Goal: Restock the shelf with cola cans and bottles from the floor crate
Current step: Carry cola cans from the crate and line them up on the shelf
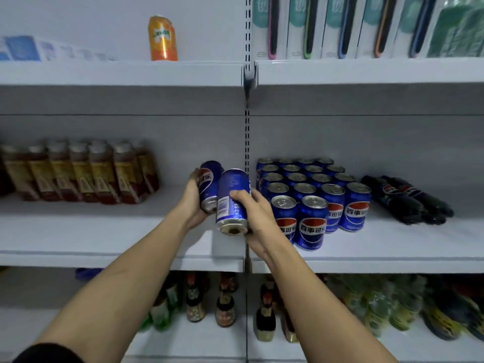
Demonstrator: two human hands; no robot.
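Both arms reach toward the middle shelf [392,247]. My left hand [192,199] grips one blue cola can [208,186], tilted, with its logo facing me. My right hand [258,213] grips a second blue cola can [232,201], tilted so its bottom faces me. Both cans hang above the shelf near the centre upright. Just to the right, several blue cola cans [314,203] stand in rows on the shelf. Beyond them, dark cola bottles [408,199] lie on their sides. The floor crate is out of view.
Brown drink bottles [78,171] stand at the left of the middle shelf. An orange can [162,39] stands on the top shelf, with packaged toothbrushes [340,27] to its right. Glass bottles [225,302] and green packets [379,302] fill the lower shelf. A slotted upright [247,132] divides the bays.
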